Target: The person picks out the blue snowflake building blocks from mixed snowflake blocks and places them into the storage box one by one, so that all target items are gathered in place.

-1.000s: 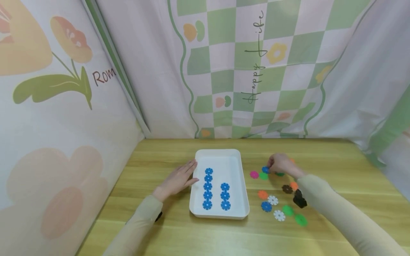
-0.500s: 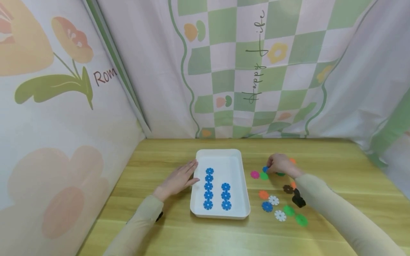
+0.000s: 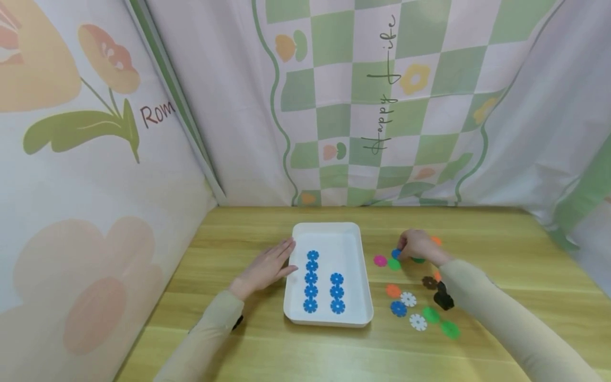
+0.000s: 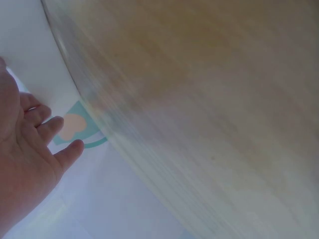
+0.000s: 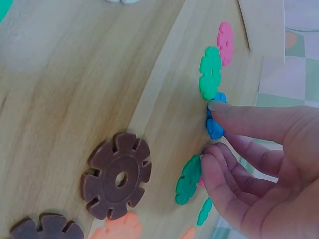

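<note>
In the head view my left hand [image 3: 264,269] lies with straight fingers against the left rim of a white tray [image 3: 335,245]. Inside the tray are two columns of blue notched plastic discs, a longer left column [image 3: 311,278] and a shorter right column [image 3: 337,292]. To the tray's right, my right hand [image 3: 421,246] pinches a blue notched disc [image 5: 215,129] between thumb and forefinger, low over the table. The right wrist view has a light green disc [image 5: 210,73] right beside it and a dark green disc [image 5: 189,180] near the other fingertips.
Loose discs lie around the right hand: pink [image 3: 380,260], orange [image 3: 393,290], white [image 3: 408,299], another blue one [image 3: 398,309], bright green [image 3: 450,329] and brown [image 3: 429,282]. The wooden table [image 3: 324,353] meets a patterned curtain [image 3: 363,106] at the back.
Both hands stay almost where they were. The blue disc at the right fingertips shifts and tilts slightly. The whole head view drifts a little.
</note>
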Demonstrator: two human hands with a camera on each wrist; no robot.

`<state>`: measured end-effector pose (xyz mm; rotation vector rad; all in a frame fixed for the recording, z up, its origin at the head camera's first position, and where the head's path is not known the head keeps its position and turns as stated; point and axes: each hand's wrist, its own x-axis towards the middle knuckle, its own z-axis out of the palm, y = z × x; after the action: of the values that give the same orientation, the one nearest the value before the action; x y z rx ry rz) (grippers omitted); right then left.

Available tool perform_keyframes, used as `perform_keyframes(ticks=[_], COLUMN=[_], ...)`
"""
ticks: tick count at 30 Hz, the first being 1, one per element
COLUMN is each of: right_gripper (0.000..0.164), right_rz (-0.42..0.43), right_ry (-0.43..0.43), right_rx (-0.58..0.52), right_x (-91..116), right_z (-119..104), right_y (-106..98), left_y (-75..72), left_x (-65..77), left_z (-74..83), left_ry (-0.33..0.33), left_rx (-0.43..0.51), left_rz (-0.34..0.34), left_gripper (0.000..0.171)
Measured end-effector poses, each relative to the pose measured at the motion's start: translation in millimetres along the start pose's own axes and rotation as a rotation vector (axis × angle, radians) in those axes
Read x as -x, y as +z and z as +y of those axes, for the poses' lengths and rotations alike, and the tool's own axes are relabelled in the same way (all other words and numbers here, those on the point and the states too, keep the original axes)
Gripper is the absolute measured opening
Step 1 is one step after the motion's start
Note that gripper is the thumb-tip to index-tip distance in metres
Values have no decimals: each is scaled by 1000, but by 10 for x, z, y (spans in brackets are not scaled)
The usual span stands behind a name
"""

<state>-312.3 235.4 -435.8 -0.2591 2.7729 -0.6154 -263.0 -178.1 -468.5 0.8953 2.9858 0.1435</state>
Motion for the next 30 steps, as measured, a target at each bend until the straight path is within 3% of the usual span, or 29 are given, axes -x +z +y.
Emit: perform_keyframes(ticks=[14, 22, 30], right_gripper=[23, 14, 18], right_rz=[-29, -25, -49], right_ry=[48, -20, -42], right_rx=[-172, -197, -231], right_x=[113, 152, 200], right_z=[13, 47, -13], right_y=[-18, -41, -115], left_y=[-32, -22, -17], left_x=[14, 12, 10], left_z=[18, 16, 13], left_ry=[7, 9, 15], left_rx=[12, -4, 5], left_rz=[-1, 3, 13], left_gripper=[72, 72, 71])
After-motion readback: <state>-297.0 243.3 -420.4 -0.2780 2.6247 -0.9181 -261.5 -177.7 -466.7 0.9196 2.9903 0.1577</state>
